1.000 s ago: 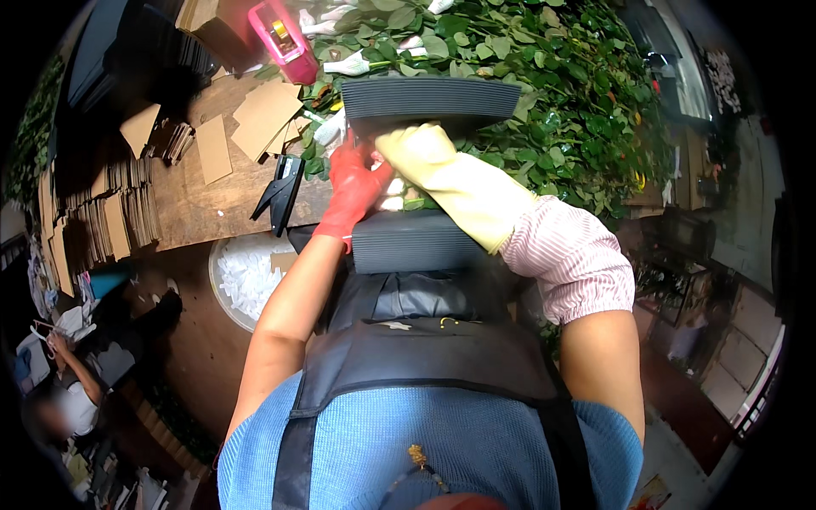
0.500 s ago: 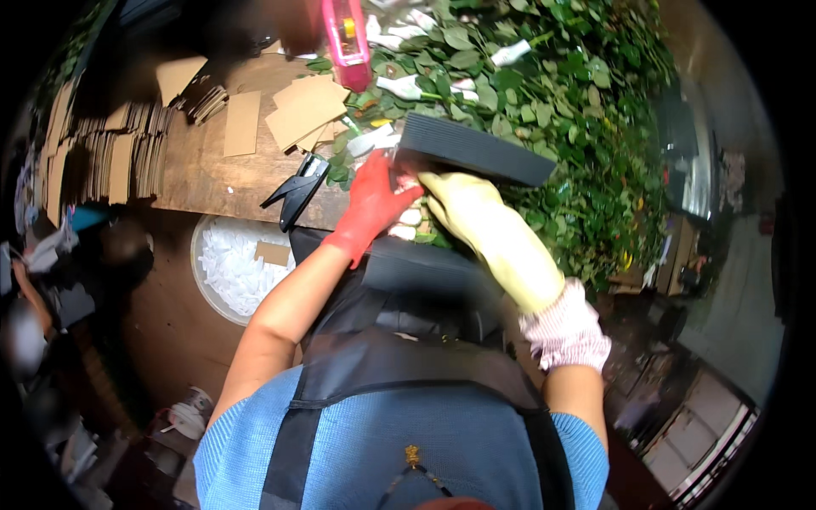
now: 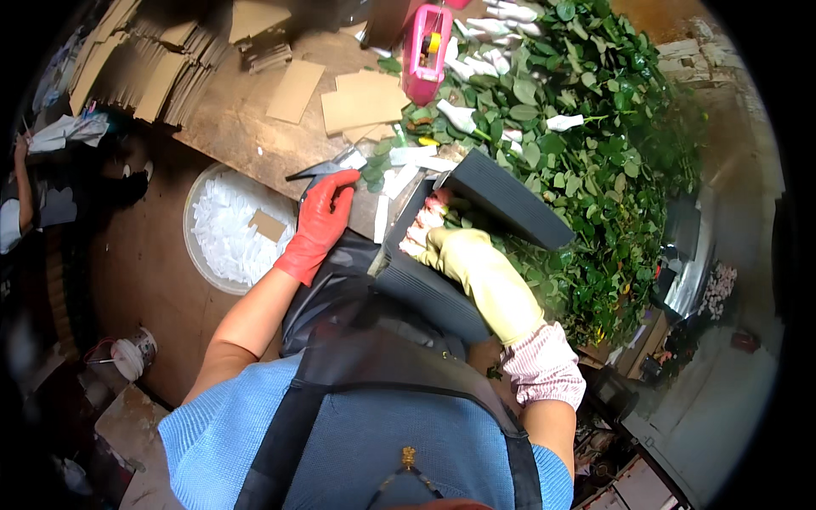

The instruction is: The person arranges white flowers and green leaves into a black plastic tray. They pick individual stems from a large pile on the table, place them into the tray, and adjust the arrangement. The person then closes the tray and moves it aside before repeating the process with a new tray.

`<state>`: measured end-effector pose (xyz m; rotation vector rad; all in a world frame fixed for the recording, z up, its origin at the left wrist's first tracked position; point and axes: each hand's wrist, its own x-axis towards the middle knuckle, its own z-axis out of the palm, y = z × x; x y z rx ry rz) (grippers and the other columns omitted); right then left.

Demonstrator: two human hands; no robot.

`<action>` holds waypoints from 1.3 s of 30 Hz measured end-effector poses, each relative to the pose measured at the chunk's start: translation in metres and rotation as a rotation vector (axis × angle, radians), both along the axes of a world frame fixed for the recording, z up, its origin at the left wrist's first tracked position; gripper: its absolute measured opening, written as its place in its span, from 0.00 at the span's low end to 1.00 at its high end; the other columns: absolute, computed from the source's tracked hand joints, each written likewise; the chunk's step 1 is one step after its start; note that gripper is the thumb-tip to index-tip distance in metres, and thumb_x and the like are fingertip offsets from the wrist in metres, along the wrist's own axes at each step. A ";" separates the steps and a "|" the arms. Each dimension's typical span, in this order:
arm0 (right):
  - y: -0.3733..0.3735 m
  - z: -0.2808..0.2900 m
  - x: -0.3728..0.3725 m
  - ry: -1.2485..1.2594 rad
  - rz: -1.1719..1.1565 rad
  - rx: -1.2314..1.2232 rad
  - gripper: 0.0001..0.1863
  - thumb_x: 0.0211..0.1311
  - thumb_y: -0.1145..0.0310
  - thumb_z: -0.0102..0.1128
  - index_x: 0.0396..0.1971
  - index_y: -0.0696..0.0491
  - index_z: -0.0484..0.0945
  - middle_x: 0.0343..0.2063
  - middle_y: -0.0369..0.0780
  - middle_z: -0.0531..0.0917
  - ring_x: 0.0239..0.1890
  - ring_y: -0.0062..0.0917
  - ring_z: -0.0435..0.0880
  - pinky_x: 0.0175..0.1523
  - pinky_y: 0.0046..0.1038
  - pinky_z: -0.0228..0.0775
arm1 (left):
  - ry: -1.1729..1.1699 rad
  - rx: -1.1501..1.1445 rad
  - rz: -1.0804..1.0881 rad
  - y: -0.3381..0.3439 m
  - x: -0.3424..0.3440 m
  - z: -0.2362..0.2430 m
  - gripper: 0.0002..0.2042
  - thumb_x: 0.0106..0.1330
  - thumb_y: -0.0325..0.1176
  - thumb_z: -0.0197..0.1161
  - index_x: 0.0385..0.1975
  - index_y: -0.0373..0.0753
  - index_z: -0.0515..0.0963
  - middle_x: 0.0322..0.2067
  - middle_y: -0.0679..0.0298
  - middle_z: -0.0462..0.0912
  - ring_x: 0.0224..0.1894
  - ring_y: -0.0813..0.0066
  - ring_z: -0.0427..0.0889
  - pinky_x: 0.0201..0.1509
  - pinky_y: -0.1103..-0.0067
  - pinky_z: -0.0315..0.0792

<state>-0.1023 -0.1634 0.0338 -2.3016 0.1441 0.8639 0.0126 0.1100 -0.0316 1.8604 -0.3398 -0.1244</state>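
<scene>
My left hand (image 3: 321, 219), in a red glove, lies over the near part of a black stapler (image 3: 347, 159) at the table edge. Its index finger and thumb are apart, the other fingers partly hidden. A row of pink roses (image 3: 429, 218) lies in a V-shaped holder with ribbed dark-grey walls (image 3: 512, 197). My right hand (image 3: 459, 255), in a pale yellow glove, reaches between the walls with its fingers curled against the rose heads; their tips are hidden. White paper strips (image 3: 398, 181) lie just left of the holder.
A pink tape dispenser (image 3: 422, 81) and cardboard sheets (image 3: 364, 100) lie on the wooden table (image 3: 225, 110). Leafy stems with white-wrapped heads (image 3: 565, 123) are heaped at the right. A round tub of white pieces (image 3: 223, 231) stands below the table's left edge. Another person's arm (image 3: 25, 187) shows far left.
My left hand has left the roses and moved left onto the stapler. My right hand stays at the roses. The view has shifted, showing more inside the holder.
</scene>
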 end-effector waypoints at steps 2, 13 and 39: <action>0.003 0.012 -0.001 -0.004 0.107 -0.079 0.10 0.71 0.67 0.65 0.48 0.52 0.85 0.42 0.48 0.89 0.39 0.40 0.89 0.46 0.34 0.82 | -0.199 -0.032 -0.036 -0.015 0.021 0.011 0.16 0.67 0.21 0.66 0.54 0.41 0.83 0.56 0.57 0.85 0.50 0.65 0.87 0.49 0.75 0.79; 0.023 0.131 -0.038 -0.583 -0.451 0.094 0.20 0.74 0.62 0.61 0.63 0.47 0.82 0.53 0.45 0.88 0.54 0.42 0.86 0.62 0.38 0.75 | -1.046 0.684 0.500 -0.073 0.324 0.216 0.52 0.63 0.56 0.73 0.80 0.39 0.52 0.78 0.52 0.59 0.81 0.50 0.54 0.83 0.51 0.45; -0.056 0.034 -0.109 -0.025 -1.119 0.305 0.15 0.69 0.61 0.73 0.47 0.56 0.87 0.39 0.36 0.90 0.40 0.18 0.85 0.42 0.24 0.76 | 0.480 0.416 -0.620 -0.070 0.014 0.083 0.22 0.72 0.50 0.69 0.46 0.32 0.85 0.44 0.56 0.86 0.47 0.67 0.83 0.53 0.72 0.74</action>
